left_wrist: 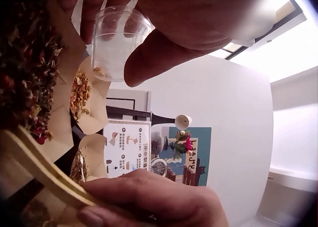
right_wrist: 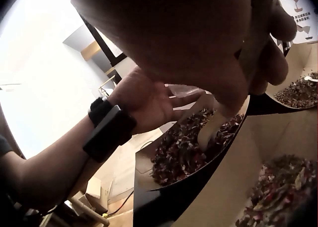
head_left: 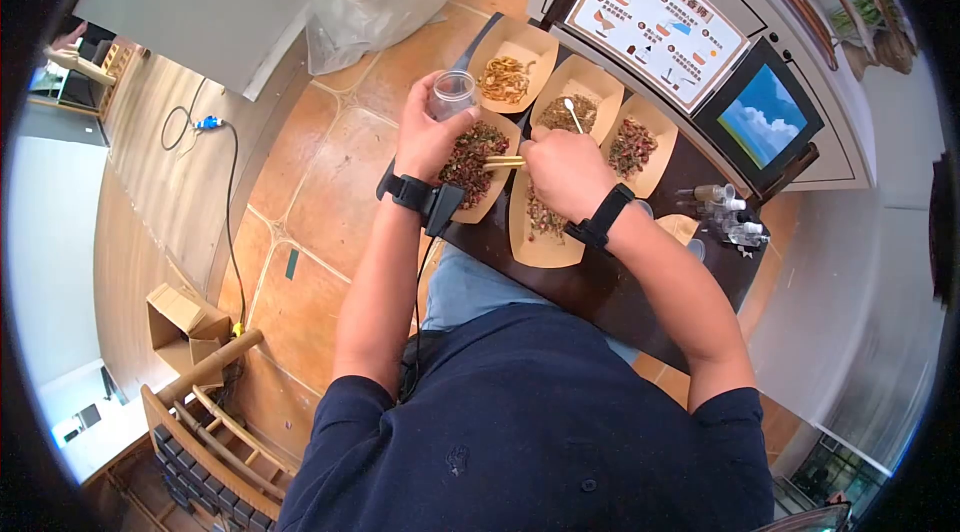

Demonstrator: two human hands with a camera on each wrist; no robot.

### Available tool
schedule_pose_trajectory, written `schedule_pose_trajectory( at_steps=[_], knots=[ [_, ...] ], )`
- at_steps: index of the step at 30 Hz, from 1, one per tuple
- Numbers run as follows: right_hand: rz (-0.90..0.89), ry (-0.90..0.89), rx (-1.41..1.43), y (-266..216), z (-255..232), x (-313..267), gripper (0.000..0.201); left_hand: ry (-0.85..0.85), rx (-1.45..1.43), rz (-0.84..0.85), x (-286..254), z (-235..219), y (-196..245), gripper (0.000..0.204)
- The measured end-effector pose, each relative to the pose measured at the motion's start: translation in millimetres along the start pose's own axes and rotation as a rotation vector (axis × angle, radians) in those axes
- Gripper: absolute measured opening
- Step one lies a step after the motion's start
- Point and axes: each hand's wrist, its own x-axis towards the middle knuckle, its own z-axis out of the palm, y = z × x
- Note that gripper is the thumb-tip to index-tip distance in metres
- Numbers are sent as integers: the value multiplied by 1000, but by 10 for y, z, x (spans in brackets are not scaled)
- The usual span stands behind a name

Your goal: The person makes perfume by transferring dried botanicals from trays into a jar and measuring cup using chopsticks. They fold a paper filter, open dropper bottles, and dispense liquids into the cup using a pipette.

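Observation:
My left hand (head_left: 424, 140) grips a clear plastic cup (head_left: 455, 92) by its sides, above the paper trays. A few yellowish bits lie in the bottom of the cup (left_wrist: 107, 70) in the left wrist view. Wooden tongs (head_left: 505, 162) are pinched in my right hand (head_left: 570, 175), pointing left. Their tips reach into dark red and green dried petals (head_left: 470, 167) in the near-left paper tray (head_left: 497, 200). In the right wrist view, one tip is at the petals (right_wrist: 181, 155), and the fingers partly hide the tongs.
Other paper trays hold orange-yellow dried flowers (head_left: 505, 79), brown bits with a white spoon (head_left: 572, 115), and reddish petals (head_left: 632, 147). Small clear bottles (head_left: 735, 217) stand at the right of the dark table (head_left: 640, 307). An instruction sign (head_left: 655, 22) and a screen (head_left: 765, 117) rise behind.

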Motion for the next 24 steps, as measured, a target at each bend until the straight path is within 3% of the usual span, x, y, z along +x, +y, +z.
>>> schedule_pose_trajectory(
  at_steps=[5, 7, 11, 13, 19, 24],
  knots=[
    [57, 82, 82, 16, -154, -10, 10, 7, -53, -30, 6, -29, 33, 65],
    [126, -2, 31, 46, -191, -18, 11, 3, -62, -23, 12, -36, 24, 65],
    [118, -44, -35, 76, -130, 6, 11, 2, -76, -29, 6, -34, 19, 66],
    [53, 13, -70, 47, -52, 30, 15, -7, -87, -32, 4, -30, 16, 67],
    [89, 74, 87, -6, 6, 60, 10, -3, -111, -60, -5, -40, 21, 66],
    [80, 95, -1, 36, -62, 61, 13, -4, -177, -60, -7, -90, 11, 66]
  ],
)
